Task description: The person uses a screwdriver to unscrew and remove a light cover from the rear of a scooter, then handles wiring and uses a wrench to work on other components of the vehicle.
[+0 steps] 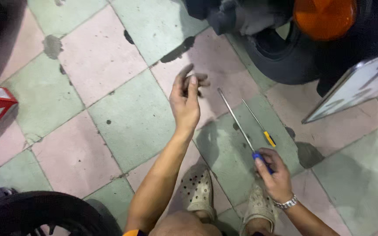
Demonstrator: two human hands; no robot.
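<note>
1. now the right hand (276, 175) closes round the blue handle of a long steel-shafted screwdriver (241, 129), its tip lying on the tiled floor (123, 118).
2. left hand (187, 98) hovers, fingers pinched on something too small to tell.
3. lifting the tool seems next; it calls for a firm grip.
4. a shorter yellow-handled screwdriver (261, 126) lies just beside.

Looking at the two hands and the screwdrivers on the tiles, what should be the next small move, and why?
Probably lift the blue-handled screwdriver off the floor. The right hand already grips its handle, while the long shaft lies flat on the tiles. The left hand is raised with fingers pinched, possibly around something small; I cannot tell what. The yellow-handled screwdriver lies beside, untouched.
</note>
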